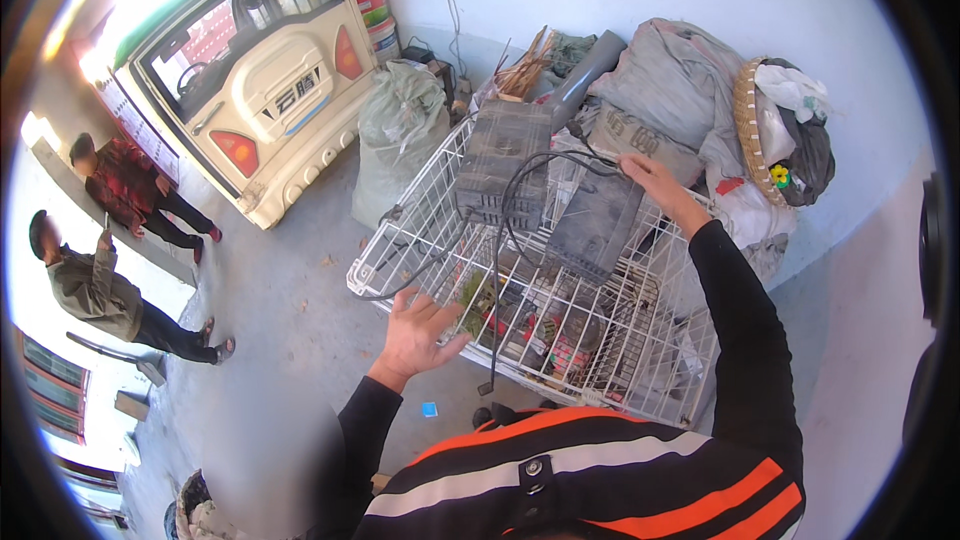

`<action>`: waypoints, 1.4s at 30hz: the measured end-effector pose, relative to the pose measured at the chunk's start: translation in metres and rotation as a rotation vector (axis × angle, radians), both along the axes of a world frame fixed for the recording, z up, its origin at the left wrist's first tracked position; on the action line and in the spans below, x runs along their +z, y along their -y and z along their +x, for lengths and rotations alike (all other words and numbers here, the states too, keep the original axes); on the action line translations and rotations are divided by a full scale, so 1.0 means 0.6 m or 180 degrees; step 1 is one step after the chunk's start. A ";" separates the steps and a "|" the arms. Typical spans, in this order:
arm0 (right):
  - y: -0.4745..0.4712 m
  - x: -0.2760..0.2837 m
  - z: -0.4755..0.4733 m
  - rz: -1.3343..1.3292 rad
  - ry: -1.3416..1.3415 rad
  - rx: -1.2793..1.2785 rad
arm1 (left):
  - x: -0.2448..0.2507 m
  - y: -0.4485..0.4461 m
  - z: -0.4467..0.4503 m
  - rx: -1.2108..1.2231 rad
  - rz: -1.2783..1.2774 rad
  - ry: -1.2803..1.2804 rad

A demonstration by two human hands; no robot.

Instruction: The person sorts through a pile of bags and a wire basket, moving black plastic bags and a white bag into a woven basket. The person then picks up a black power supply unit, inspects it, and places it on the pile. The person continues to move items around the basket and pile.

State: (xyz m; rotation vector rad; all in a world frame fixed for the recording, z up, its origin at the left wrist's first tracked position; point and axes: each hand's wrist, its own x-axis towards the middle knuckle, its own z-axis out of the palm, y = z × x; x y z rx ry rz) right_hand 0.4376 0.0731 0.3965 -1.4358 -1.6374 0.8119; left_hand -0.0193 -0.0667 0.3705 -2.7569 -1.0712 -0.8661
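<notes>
Two dusty dark boxes with vent slots, one larger point(501, 161) and one smaller point(598, 229), lie on a white wire rack point(375, 270). They look like battery chargers. Black power cables point(496, 292) loop over both, and one plug end point(486, 388) hangs past the rack's near side. My right hand point(660, 184) pinches a loop of cable at the smaller box's far corner. Over the near left edge of the rack, my left hand point(424, 334) holds nothing, its fingers spread. Through the wires, mixed items point(559, 337) show below, too cluttered to name fully.
A cream vehicle point(292, 90) stands at upper left beside a stuffed woven sack point(397, 135). Behind the rack are a grey pipe point(589, 71), piled sacks point(667, 82) and a wicker basket point(754, 131). Two people point(142, 191) stand at left. A blue packet point(429, 409) lies on the floor.
</notes>
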 end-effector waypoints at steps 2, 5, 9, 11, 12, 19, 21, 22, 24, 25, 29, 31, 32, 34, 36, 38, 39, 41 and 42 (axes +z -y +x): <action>-0.008 -0.009 0.022 -0.0542 -0.0593 -0.0249 | -0.003 -0.003 0.003 -0.0003 0.0010 -0.0036; -0.021 -0.014 0.029 -0.0752 -0.0775 -0.0349 | 0.000 -0.001 0.004 0.0035 -0.0032 -0.0113; -0.053 -0.028 0.027 -0.0782 -0.0418 -0.0680 | 0.004 0.003 0.005 0.0080 -0.0036 -0.0157; -0.065 -0.043 0.035 -0.0615 -0.0417 -0.0741 | 0.001 0.002 0.007 0.0081 -0.0053 -0.0164; -0.067 -0.044 0.031 -0.0556 -0.0535 -0.0795 | 0.000 0.002 0.006 0.0100 -0.0060 -0.0172; -0.052 -0.007 -0.014 -0.0225 -0.1097 -0.1092 | 0.002 0.007 0.001 0.0131 -0.0157 -0.0259; -0.045 0.004 -0.016 -0.0149 -0.1314 -0.1028 | 0.002 0.009 0.003 0.0148 -0.0183 -0.0248; -0.042 0.008 -0.014 -0.0122 -0.1407 -0.0986 | 0.002 0.009 0.002 0.0156 -0.0182 -0.0266; -0.030 0.020 -0.018 -0.0003 -0.1581 -0.0938 | 0.003 0.008 0.004 0.0157 -0.0187 -0.0297; -0.022 0.031 -0.028 0.0094 -0.1665 -0.0915 | 0.003 0.009 0.004 0.0170 -0.0196 -0.0292; 0.002 0.060 -0.040 0.0424 -0.1634 -0.0946 | 0.005 0.010 0.005 0.0181 -0.0231 -0.0289; 0.022 0.080 -0.047 0.0560 -0.1586 -0.0802 | 0.010 0.009 0.007 0.0179 -0.0246 -0.0289; 0.033 0.091 -0.053 0.0628 -0.1560 -0.0728 | 0.011 0.010 0.007 0.0189 -0.0256 -0.0288; 0.065 0.124 -0.087 0.0829 -0.1414 -0.0683 | 0.008 0.013 0.003 0.0206 -0.0256 -0.0297; 0.086 0.140 -0.108 0.0941 -0.1372 -0.0618 | -0.001 0.011 -0.001 0.0188 -0.0223 -0.0289; 0.099 0.144 -0.115 0.0969 -0.1434 -0.0530 | -0.001 0.011 0.002 0.0187 -0.0167 -0.0285; 0.103 0.145 -0.117 0.1031 -0.1409 -0.0488 | 0.000 0.010 0.003 0.0189 -0.0131 -0.0283; 0.112 0.145 -0.120 0.1154 -0.1359 -0.0401 | 0.002 0.012 0.007 0.0206 -0.0120 -0.0270; 0.115 0.145 -0.125 0.1234 -0.1303 -0.0370 | 0.003 0.014 0.007 0.0224 -0.0118 -0.0271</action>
